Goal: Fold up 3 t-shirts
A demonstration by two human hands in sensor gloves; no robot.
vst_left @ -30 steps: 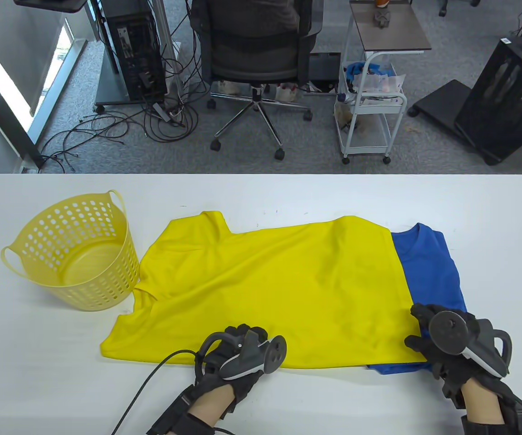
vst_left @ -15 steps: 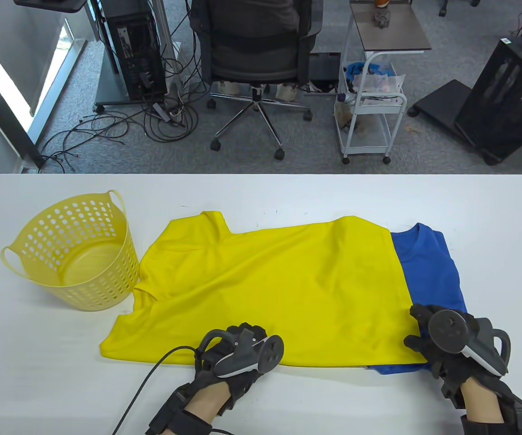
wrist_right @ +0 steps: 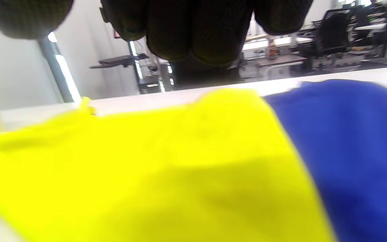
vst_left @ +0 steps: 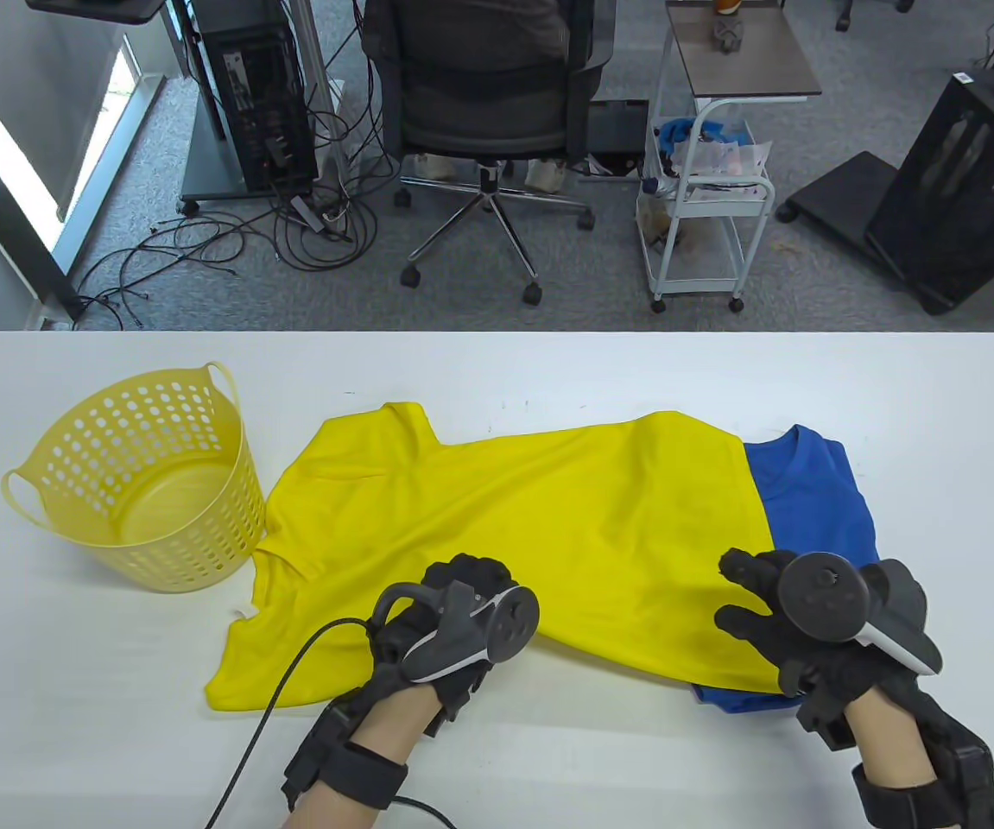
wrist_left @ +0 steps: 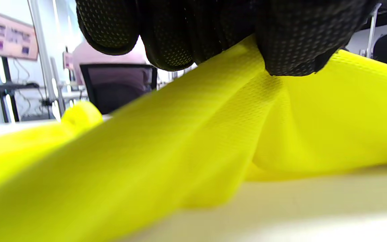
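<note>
A yellow t-shirt (vst_left: 531, 509) lies spread across the white table, its right end over a folded blue t-shirt (vst_left: 816, 509). My left hand (vst_left: 471, 574) pinches the yellow shirt's near edge and holds it raised; the left wrist view shows my fingers (wrist_left: 294, 40) gripping a ridge of the yellow cloth (wrist_left: 197, 141). My right hand (vst_left: 734, 591) is over the shirt's near right corner, fingers and thumb apart. The right wrist view shows its fingers (wrist_right: 193, 30) above the yellow cloth (wrist_right: 146, 161) and the blue shirt (wrist_right: 354, 134); its grip is hidden.
A yellow perforated basket (vst_left: 203, 553) stands at the table's left, touching the yellow shirt's sleeve. A cable (vst_left: 281, 691) runs from my left hand off the near edge. Beyond the far edge are an office chair (vst_left: 479, 95) and a white cart (vst_left: 708, 224).
Both hands moved away from me over the yellow shirt. The left hand drew the near edge up and inward; the shirt's near left corner shifted right.
</note>
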